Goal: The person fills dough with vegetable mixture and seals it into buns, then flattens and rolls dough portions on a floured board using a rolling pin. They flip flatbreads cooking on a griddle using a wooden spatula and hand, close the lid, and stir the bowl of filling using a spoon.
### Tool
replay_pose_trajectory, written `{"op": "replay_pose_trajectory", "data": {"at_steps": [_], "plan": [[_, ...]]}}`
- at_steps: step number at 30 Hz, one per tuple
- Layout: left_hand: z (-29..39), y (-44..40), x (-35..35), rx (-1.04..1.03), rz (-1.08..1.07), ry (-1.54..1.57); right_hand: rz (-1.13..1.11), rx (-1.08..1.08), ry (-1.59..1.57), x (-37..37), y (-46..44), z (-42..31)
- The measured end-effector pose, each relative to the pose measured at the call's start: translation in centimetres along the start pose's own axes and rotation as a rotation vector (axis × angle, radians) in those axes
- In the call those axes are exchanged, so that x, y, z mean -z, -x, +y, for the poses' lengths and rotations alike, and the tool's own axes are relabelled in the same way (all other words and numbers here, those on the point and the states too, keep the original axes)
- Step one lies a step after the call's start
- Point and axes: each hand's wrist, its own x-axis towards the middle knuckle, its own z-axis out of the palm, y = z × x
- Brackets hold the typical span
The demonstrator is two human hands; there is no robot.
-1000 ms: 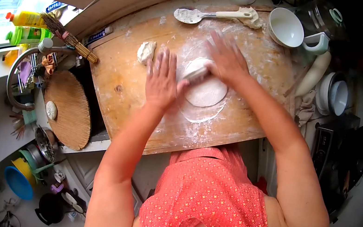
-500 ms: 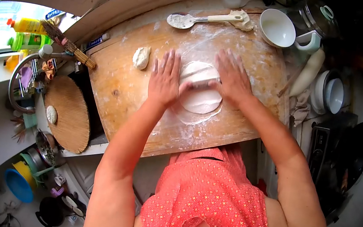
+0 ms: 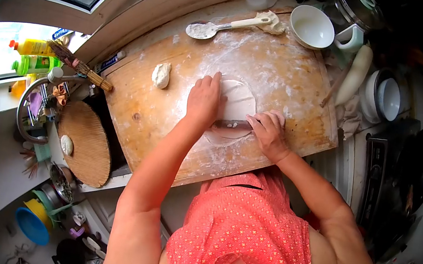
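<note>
A thin round of rolled dough (image 3: 240,99) lies on the floured wooden board (image 3: 129,131). Across its near part rests a dark rolling pin (image 3: 233,125). My right hand (image 3: 269,132) has its fingers curled round the pin's right end. At the dough's left edge, my left hand (image 3: 205,97) is closed, fingers bent together and thumb against the sheet; its grip is partly hidden, and the pin's left end lies by its heel. A small lump of dough (image 3: 161,75) sits left of that hand.
A floury spoon (image 3: 202,30), a bit of dough (image 3: 271,23) and a white bowl (image 3: 312,27) line the board's far side. Left of the board is a round woven mat (image 3: 87,141) bearing a dough piece (image 3: 67,145). A long white radish (image 3: 355,74) lies at right.
The rolling pin has shifted toward me. My hands have gone from spread and flat to curled fingers; the right one moved nearer my body. The camera view has shifted slightly.
</note>
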Motion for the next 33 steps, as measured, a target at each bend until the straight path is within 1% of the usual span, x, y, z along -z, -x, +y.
{"op": "replay_pose_trajectory", "data": {"at_steps": [4, 6, 7, 9, 10, 12, 14, 16, 18, 19, 21, 23, 24, 25, 26, 27, 29, 30, 31, 32, 33], "plan": [[-1.2, -0.8, -0.3, -0.045, 0.021, 0.082, -0.008, -0.006, -0.002, 1.3, 1.0, -0.7], [-1.3, -0.2, 0.4, 0.202, -0.075, 0.310, -0.049, -0.009, -0.077, 2.4, 1.7, -1.2], [-1.5, 0.6, 0.8, 0.202, -0.073, 0.310, -0.049, -0.007, -0.076, 2.9, 2.0, -1.5], [-2.3, 3.1, 1.6, 0.464, -0.031, 0.546, -0.114, -0.058, -0.128, 3.6, 2.4, -2.2], [-2.9, 4.6, 1.7, 0.470, -0.030, 0.544, -0.116, -0.056, -0.134, 3.8, 2.7, -2.4], [-4.8, 8.0, 1.3, 0.656, 0.119, 0.842, -0.159, -0.072, -0.135, 4.0, 2.9, -2.7], [-8.7, 11.7, -1.1, 0.662, 0.120, 0.805, -0.184, -0.074, -0.145, 3.9, 2.7, -3.0], [-9.7, 13.7, -1.4, 0.668, 0.118, 0.771, -0.210, -0.076, -0.151, 3.7, 2.0, -3.5], [-9.9, 14.8, -1.6, 0.458, 0.241, 0.312, -0.182, -0.049, -0.152, 2.8, 0.5, -4.0], [-9.1, 14.4, -0.7, 0.464, 0.244, 0.315, -0.188, -0.044, -0.152, 2.1, -0.4, -4.1], [-8.0, 12.6, 1.0, 0.153, 0.294, -0.206, -0.196, 0.024, -0.197, -0.1, -2.7, -4.2], [-9.6, 10.0, 0.0, 0.087, 0.224, -0.191, -0.293, -0.066, 0.000, -2.9, -5.7, -4.3], [-10.1, 8.4, 0.1, 0.090, 0.225, -0.187, -0.284, -0.079, 0.081, -4.0, -7.8, -4.0], [-10.5, 6.9, 0.5, 0.098, 0.286, -0.223, -0.273, -0.092, 0.162, -4.7, -9.9, -3.5], [-10.7, 5.8, 0.9, 0.105, 0.345, -0.258, -0.280, -0.091, 0.164, -5.4, -11.9, -2.6], [-10.8, 5.4, 1.0, 0.113, 0.334, -0.251, -0.271, -0.096, 0.198, -6.0, -13.4, -1.9], [-10.8, 5.4, 1.4, 0.074, 0.326, -0.302, -0.266, -0.097, 0.232, -6.3, -12.8, -2.2], [-11.5, 6.5, 0.4, 0.060, 0.280, -0.312, -0.322, -0.083, 0.196, -6.0, -11.5, -2.3], [-11.1, 8.3, 0.0, 0.061, 0.174, -0.327, -0.383, -0.071, 0.158, -5.3, -10.0, -2.9], [-10.2, 10.9, -0.6, 0.044, 0.090, -0.324, -0.630, -0.095, 0.220, -3.4, -8.6, -4.8], [-9.6, 13.9, -1.1, 0.008, -0.016, -0.285, -0.697, -0.078, 0.142, -2.3, -6.0, -5.8]]}}
